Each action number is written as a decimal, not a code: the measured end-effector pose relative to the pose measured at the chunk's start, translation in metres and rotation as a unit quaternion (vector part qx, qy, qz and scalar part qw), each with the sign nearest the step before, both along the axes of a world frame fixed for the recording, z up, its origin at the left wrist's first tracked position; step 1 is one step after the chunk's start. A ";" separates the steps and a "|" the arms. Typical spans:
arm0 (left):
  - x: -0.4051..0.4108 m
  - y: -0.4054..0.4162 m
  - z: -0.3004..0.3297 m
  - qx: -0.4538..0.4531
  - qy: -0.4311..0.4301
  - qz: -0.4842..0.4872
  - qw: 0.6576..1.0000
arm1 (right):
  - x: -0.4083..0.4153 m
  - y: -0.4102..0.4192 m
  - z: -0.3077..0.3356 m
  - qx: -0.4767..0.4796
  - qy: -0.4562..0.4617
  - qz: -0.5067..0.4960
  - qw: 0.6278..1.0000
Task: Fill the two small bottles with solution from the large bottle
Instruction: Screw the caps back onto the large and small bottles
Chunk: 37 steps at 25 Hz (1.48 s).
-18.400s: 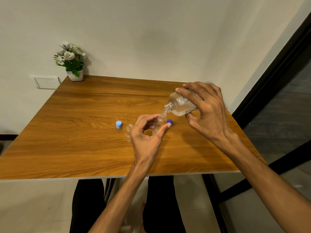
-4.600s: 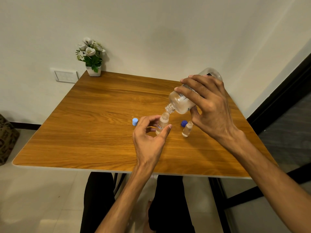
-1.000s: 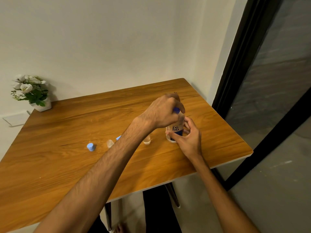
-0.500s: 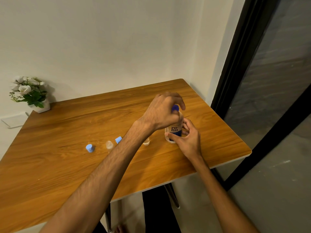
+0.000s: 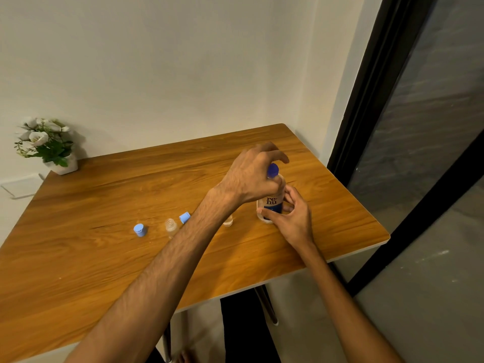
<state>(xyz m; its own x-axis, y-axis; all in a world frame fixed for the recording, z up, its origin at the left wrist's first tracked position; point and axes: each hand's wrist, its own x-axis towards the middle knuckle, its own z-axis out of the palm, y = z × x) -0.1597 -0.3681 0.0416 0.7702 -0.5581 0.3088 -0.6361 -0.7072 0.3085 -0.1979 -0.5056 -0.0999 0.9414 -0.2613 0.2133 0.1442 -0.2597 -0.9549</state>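
Observation:
The large bottle (image 5: pixel 272 203), with a blue-and-white label, stands upright on the wooden table (image 5: pixel 91 263) right of centre. My right hand (image 5: pixel 293 218) grips its lower body. My left hand (image 5: pixel 251 176) arches over its dark blue cap (image 5: pixel 273 170), fingers curled around the cap, which shows beneath the index finger. One small clear bottle (image 5: pixel 171 227) stands open left of my left forearm. The second small bottle (image 5: pixel 228 221) is partly hidden behind that forearm. Two light blue caps (image 5: pixel 139 229) (image 5: pixel 185 217) lie loose on the table.
A small potted white flower (image 5: pixel 47 145) sits at the table's far left corner, by a wall plate (image 5: pixel 21 186). A dark door frame with glass (image 5: pixel 379 113) runs along the right, close to the table's right edge.
Earlier the large bottle was tilted over the small bottles. Over the last second my left hand's fingers have lifted, uncovering more of the dark blue cap; the bottle stays upright in my right hand.

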 end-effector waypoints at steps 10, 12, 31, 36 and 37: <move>0.002 -0.001 0.003 0.016 0.012 -0.013 1.000 | 0.001 -0.001 0.002 -0.011 0.008 0.008 1.000; -0.001 0.000 0.004 0.016 0.009 -0.020 1.000 | 0.001 -0.001 0.002 -0.006 0.013 0.010 1.000; 0.004 0.000 -0.006 -0.045 -0.012 0.039 0.998 | 0.004 -0.006 -0.003 -0.016 0.015 0.028 0.999; 0.003 -0.001 -0.011 -0.041 -0.023 0.039 0.998 | 0.001 -0.008 -0.005 -0.051 0.040 0.038 0.997; 0.002 -0.001 -0.011 -0.041 -0.028 0.041 0.998 | -0.002 -0.007 -0.003 -0.052 0.047 0.036 0.997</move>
<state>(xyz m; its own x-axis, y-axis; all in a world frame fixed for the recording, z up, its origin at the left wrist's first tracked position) -0.1576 -0.3688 0.0302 0.7928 -0.4644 0.3948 -0.5946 -0.7313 0.3340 -0.2000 -0.5130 -0.1034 0.9739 -0.1734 0.1463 0.0777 -0.3509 -0.9332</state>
